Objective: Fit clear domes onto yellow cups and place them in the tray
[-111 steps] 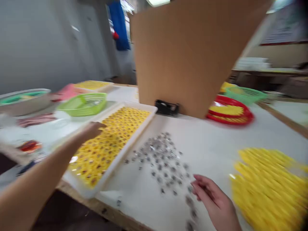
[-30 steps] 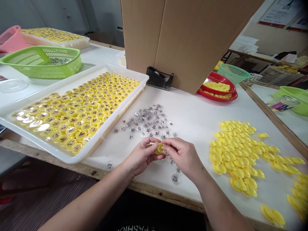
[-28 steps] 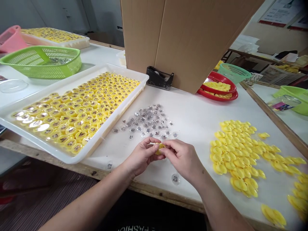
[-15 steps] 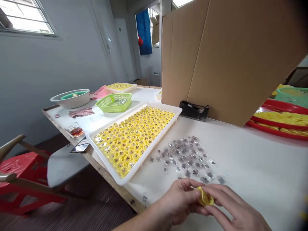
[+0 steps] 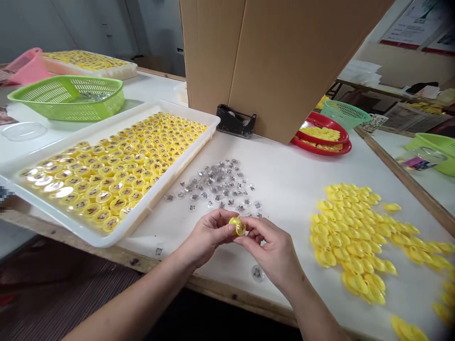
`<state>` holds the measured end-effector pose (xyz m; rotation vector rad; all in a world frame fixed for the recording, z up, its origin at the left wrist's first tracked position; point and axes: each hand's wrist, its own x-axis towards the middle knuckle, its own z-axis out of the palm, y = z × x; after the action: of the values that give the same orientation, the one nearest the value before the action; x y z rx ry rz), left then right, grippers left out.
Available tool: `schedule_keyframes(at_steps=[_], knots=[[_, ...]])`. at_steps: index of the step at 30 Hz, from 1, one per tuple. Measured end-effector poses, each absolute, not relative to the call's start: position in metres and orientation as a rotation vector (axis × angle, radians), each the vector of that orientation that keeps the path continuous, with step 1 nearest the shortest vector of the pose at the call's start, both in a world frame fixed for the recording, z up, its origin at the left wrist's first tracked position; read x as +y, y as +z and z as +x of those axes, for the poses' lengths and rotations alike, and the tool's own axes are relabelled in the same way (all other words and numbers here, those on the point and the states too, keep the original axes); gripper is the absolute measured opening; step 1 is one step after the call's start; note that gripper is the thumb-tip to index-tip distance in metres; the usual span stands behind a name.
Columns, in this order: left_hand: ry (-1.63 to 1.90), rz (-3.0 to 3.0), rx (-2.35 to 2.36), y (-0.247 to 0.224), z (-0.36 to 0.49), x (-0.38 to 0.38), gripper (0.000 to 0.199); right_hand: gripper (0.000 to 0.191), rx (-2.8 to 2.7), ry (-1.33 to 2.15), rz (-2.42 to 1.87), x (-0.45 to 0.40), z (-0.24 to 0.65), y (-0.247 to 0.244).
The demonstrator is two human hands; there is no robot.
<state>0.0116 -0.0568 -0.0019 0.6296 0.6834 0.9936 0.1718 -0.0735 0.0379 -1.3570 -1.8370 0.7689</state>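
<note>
A small round yellow plastic piece with a dark printed picture is between my two hands, just above the white tabletop. My left hand is closed, pinching it from the left between thumb and fingers. From the other side, my right hand grips its edge with thumb and forefinger; the other fingers are curled. Beyond the hands lies a loose pile of small clear discs with dark prints. One more clear disc rests below my right hand. Many yellow pieces are spread out on the right.
A white tray packed with round yellow pieces stands at left. Behind it are a green basket and a pink basket. A tall cardboard sheet rises at the back, near a black tape dispenser and red plates.
My view has swung right and down, bringing the spread of yellow pieces into sight. Both hands still hold the yellow piece, now turned so its printed face shows.
</note>
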Motion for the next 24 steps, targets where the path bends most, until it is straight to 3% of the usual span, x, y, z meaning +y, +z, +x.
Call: schedule_keyframes(at_steps=[10, 18, 24], knots=[[0.988, 0.626, 0.679, 0.0001, 0.0139, -0.0561, 0.032, 0.020, -1.934, 0.457, -1.293, -0.0751, 0.1715, 0.0381], [1.011, 0.680, 0.676, 0.0000, 0.0156, -0.0575, 0.030, 0.023, -1.893, 0.612, -1.293, -0.0762, 0.1742, 0.0348], [1.013, 0.679, 0.676, 0.0016, 0.0157, -0.0592, 0.028, 0.021, -1.980, 0.361, -1.280, -0.0776, 0.1687, 0.0329]])
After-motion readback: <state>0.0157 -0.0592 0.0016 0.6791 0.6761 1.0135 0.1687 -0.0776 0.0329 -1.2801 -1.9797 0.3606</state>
